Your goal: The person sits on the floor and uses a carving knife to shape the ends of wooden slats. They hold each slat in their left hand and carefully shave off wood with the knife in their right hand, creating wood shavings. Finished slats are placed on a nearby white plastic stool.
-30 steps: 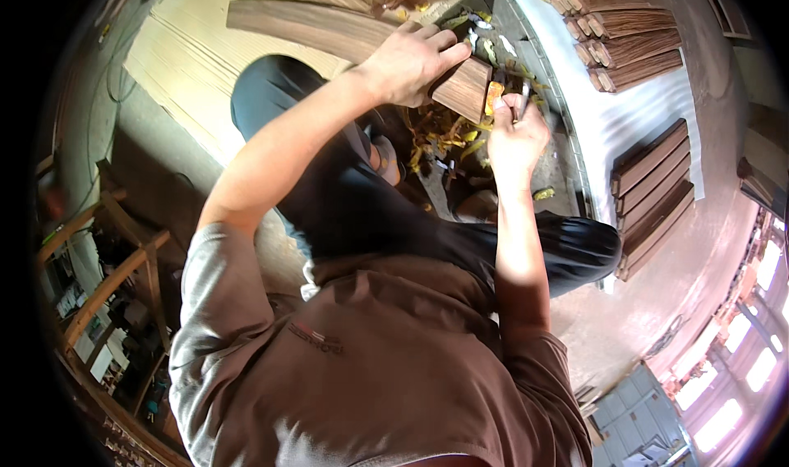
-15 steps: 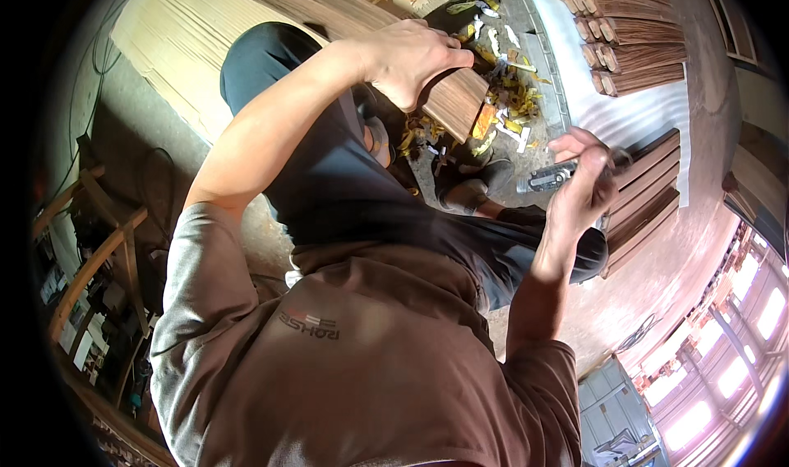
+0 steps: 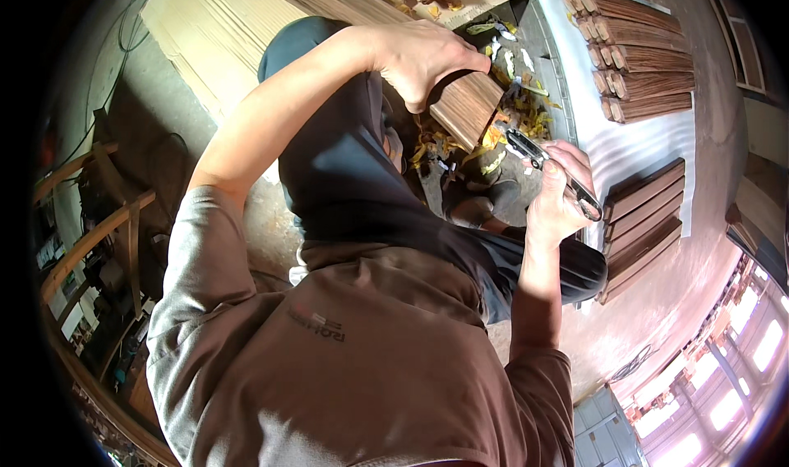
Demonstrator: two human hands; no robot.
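My left hand (image 3: 427, 63) is wrapped over a long brown wooden board (image 3: 470, 110), its thumb on the near side and its fingers over the far side. The board slants across my raised knee, with its end pointing to the lower right. In my right hand (image 3: 555, 200) is a slim black-and-silver hand tool (image 3: 526, 148), possibly a utility knife. Its tip lies close to the corner of the board's end; whether they touch I cannot tell. The tool's rear end sticks out past my palm.
Yellow and white scraps (image 3: 526, 110) litter the floor beyond the board. Bundled wooden pieces (image 3: 637, 52) lie on a white sheet (image 3: 579, 126) at the right, with several dark boards (image 3: 649, 204) nearer. Flattened cardboard (image 3: 205, 36) is at the left, beside a wooden frame (image 3: 123, 208).
My right hand has turned and brought the tool's tip up and left toward the board's end. The left hand keeps its grip on the board. The whole view has shifted slightly.
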